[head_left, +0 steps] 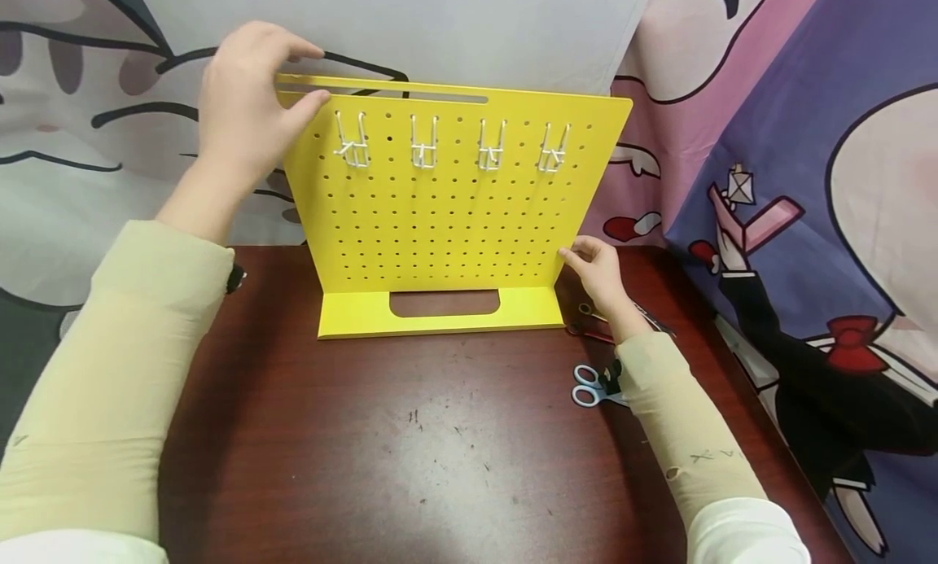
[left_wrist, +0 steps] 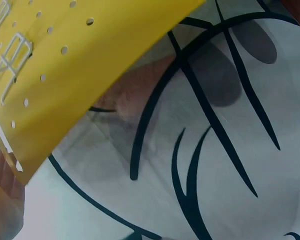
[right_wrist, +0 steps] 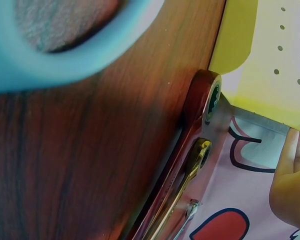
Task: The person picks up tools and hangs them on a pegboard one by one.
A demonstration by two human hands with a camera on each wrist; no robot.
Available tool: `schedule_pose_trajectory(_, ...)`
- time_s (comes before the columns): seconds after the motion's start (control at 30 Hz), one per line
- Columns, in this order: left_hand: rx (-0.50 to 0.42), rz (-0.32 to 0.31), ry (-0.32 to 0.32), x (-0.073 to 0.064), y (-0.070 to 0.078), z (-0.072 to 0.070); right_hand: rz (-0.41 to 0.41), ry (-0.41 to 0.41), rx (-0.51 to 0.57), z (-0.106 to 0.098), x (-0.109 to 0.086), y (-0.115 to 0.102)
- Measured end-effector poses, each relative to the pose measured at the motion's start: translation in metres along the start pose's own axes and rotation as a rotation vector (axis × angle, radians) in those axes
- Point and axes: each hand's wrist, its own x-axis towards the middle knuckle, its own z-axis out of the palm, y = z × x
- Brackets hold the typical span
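Note:
A yellow pegboard (head_left: pixel 454 206) stands upright on the table, leaning back a little, with its flat foot (head_left: pixel 440 328) toward me. Several white wire hooks (head_left: pixel 423 153) hang in a row near its top. My left hand (head_left: pixel 245 100) holds the upper left corner, thumb in front and fingers behind the edge. Lower down on the right side, my right hand (head_left: pixel 599 275) pinches the board's edge, its thumb on the front. In the right wrist view the right hand's fingers (right_wrist: pixel 292 155) reach behind the yellow edge.
Light blue scissors (head_left: pixel 602 395) lie right of the board, partly under my right forearm. Beyond them are a red ring wrench (right_wrist: pixel 192 105), a gold wrench (right_wrist: pixel 187 172) and a silver tool (right_wrist: pixel 191 210). A printed cloth (head_left: pixel 791 141) hangs behind and along the right side.

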Motion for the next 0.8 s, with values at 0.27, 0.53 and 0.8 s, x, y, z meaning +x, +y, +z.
schedule_pose_trajectory(0.27, 0.02, 0.004, -0.053, 0.004, 0.005, 0.013, 0.001, -0.004, -0.005, 0.001, -0.001, -0.004)
schedule_pose_trajectory(0.53, 0.016, -0.007, -0.022, 0.001, 0.001, 0.017, 0.006, 0.008, 0.005, 0.003, -0.001, -0.002)
schedule_pose_trajectory(0.8, -0.033, 0.004, 0.052, -0.002, -0.002, 0.022, 0.014, 0.016, -0.006, 0.001, -0.001, -0.002)
